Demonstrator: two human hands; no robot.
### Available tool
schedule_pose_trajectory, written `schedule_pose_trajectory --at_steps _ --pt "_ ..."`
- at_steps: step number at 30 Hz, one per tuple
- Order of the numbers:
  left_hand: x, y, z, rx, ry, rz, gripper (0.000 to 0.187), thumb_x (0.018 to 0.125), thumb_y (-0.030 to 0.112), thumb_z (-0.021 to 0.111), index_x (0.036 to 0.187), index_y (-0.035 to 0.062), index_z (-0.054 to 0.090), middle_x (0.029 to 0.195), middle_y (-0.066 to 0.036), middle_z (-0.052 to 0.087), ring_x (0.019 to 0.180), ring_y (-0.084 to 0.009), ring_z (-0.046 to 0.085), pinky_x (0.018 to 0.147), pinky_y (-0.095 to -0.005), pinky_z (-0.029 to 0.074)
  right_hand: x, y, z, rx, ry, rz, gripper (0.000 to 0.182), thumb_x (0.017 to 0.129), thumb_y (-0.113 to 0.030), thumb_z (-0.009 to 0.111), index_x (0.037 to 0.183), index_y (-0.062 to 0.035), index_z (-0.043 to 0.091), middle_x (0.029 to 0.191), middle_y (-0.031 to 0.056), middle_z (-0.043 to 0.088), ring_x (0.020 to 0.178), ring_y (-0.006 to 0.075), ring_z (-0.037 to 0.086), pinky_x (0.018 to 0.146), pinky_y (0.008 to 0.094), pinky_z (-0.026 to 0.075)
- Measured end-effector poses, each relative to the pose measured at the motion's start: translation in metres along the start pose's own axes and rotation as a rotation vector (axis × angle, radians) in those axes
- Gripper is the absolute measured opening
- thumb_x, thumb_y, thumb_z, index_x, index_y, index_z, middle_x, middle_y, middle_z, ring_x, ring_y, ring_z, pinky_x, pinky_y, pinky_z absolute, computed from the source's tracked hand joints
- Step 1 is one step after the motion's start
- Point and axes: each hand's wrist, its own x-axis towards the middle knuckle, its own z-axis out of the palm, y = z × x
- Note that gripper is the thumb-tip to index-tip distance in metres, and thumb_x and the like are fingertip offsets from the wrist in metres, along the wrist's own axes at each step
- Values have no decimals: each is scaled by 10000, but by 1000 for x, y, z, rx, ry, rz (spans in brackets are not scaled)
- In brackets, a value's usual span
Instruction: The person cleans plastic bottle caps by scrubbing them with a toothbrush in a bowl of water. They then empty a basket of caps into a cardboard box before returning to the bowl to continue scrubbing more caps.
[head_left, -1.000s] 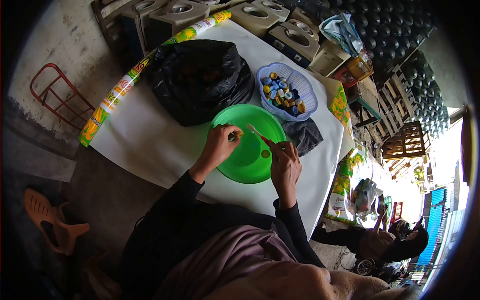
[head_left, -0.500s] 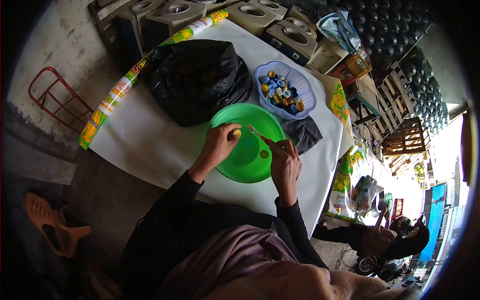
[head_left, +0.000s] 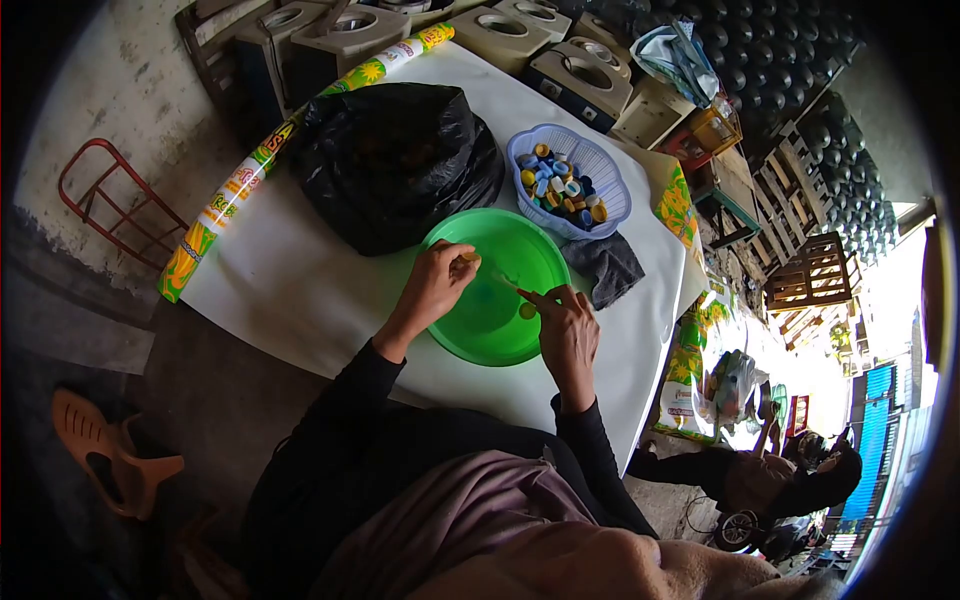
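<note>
Over the left side of a green basin (head_left: 490, 345), my left hand (head_left: 442, 280) pinches a small yellow bottle cap (head_left: 470, 257). My right hand (head_left: 568, 325) grips a toothbrush (head_left: 512, 284) by its handle, its head pointing down into the basin. Another yellowish cap (head_left: 528, 311) lies in the basin close to the right fingers. Behind the basin, a light blue plastic basket (head_left: 622, 190) holds many blue, white and yellow caps (head_left: 562, 188). A dark grey cloth (head_left: 605, 270) lies beside the basin and partly under the basket.
A large black plastic bag (head_left: 395, 160) stands behind the basin on the white-covered table (head_left: 270, 270). A printed roll (head_left: 225, 200) runs along the far left edge. An orange chair (head_left: 110, 450) is at lower left. Another person (head_left: 760, 480) is at the right.
The toothbrush head has dropped lower into the basin and now looks blurred. My left hand has turned the cap slightly and shifted a little.
</note>
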Motion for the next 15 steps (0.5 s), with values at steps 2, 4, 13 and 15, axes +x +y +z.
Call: schedule_pose_trajectory --at_steps 2,4,13,15 --pt "4 -3 -1 -103 -13 -75 231 984 140 635 1130 -35 667 984 -124 727 838 -199 722 754 -286 577 -2 -9 -9 84 61 18 264 859 -82 690 1067 -216 780 899 -1 639 820 219 618 656 366 515" --pt "7 -6 -3 -262 -39 -186 263 1026 187 584 1127 -38 673 972 -105 729 817 -173 719 745 -268 579 -3 -19 -19 177 157 42 265 848 -78 703 1066 -207 779 898 -6 638 821 215 617 657 365 513" --pt "11 3 0 -700 -170 -486 348 1053 249 527 1086 -59 687 866 -116 728 721 -131 710 686 -248 602 -8 -25 -25 177 206 39 232 835 -64 727 1027 -182 783 912 1 649 824 219 634 653 358 513" --pt "10 0 0 -678 -189 -481 347 1055 251 523 1095 -55 682 869 -116 729 714 -127 708 681 -246 602 -13 -25 -27 198 206 55 227 832 -62 729 1018 -180 784 904 3 651 822 221 635 653 358 513"
